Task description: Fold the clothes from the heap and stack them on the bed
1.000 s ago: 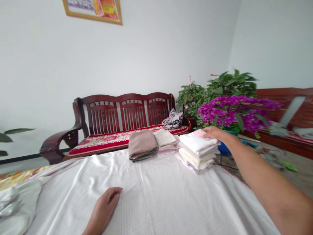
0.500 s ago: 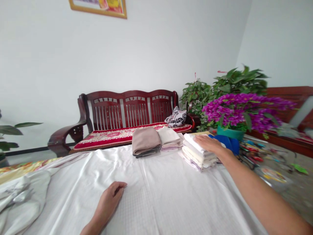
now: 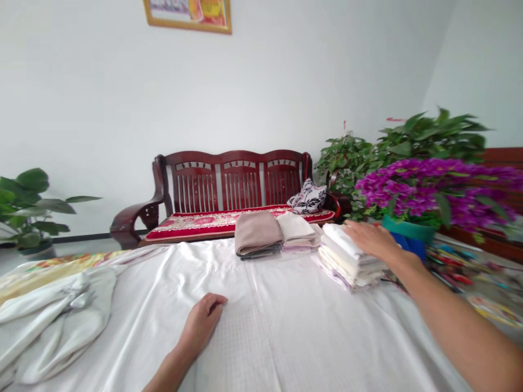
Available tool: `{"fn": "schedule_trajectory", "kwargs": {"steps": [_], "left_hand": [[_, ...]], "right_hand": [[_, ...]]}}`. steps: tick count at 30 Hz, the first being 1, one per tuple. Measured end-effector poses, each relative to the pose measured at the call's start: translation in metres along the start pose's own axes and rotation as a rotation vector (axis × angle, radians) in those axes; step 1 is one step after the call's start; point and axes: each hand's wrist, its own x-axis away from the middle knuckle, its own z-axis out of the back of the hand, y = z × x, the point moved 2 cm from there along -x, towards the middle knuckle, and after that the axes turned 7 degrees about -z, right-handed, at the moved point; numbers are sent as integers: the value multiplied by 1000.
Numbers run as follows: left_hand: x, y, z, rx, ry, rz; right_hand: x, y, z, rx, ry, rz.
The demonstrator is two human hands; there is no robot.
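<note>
My right hand [image 3: 371,238] lies stretched out on top of a stack of folded white and cream cloths [image 3: 341,261], touching the upper cloth, its fingers extended. My left hand [image 3: 203,318] rests on the spread white sheet [image 3: 261,332], loosely bent, with a gap beside the thumb and nothing visible in it. Next to the stack lies a lower pile of folded off-white and pale pink cloths [image 3: 298,231]. Left of that pile is a folded beige-brown cloth [image 3: 257,234] with a dark grey layer underneath.
A crumpled white garment [image 3: 73,321] lies at the left. Behind the sheet stands a dark red wooden bench [image 3: 241,185] with a patterned pillow [image 3: 307,197]. At the right are purple flowers [image 3: 433,188] in a teal pot [image 3: 412,228] and scattered small items [image 3: 461,267]. A potted plant [image 3: 35,212] stands far left.
The view has turned left, so everything sits further right in the picture. My right hand stays on the stack, and my left hand stays on the sheet.
</note>
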Motion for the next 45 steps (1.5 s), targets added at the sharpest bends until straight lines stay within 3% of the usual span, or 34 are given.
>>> {"fn": "schedule_trajectory", "kwargs": {"steps": [2,4,6,8,10,13,16,20,25,28,33,35,38,40,43,45], "left_hand": [[0,2,0,-1,4,2],[0,4,0,-11,6,7],[0,5,0,-31,10,9],[0,7,-1,-47,11,6],[1,8,-2,-46,11,0],[3,7,0,-50,31,6],[4,1,16,-149,76,54],[7,-16,69,-514,177,203],[28,-54,146,-892,335,582],[45,-80,174,-919,346,746],[54,-109,203,-863,326,742],[50,-112,217,-766,393,763],[33,-97,242,-685,585,768],[17,-69,256,-674,717,687],[-6,0,258,-588,996,359],[-16,51,238,-500,1064,100]], "right_hand": [[19,-22,-5,199,147,69],[44,-44,-26,314,189,183],[71,-61,-64,281,61,264],[96,-70,-117,232,-192,310],[117,-72,-170,228,-320,345],[133,-65,-234,255,-346,403],[137,-49,-270,283,-286,429],[136,-31,-284,253,-204,493],[134,-27,-284,225,-195,495],[133,-28,-284,231,-206,477],[134,-31,-282,229,-212,485],[135,-32,-281,237,-210,479],[138,-35,-279,250,-217,469],[139,-36,-278,264,-223,460],[141,-37,-279,283,-214,441],[142,-36,-279,284,-208,442]]}}
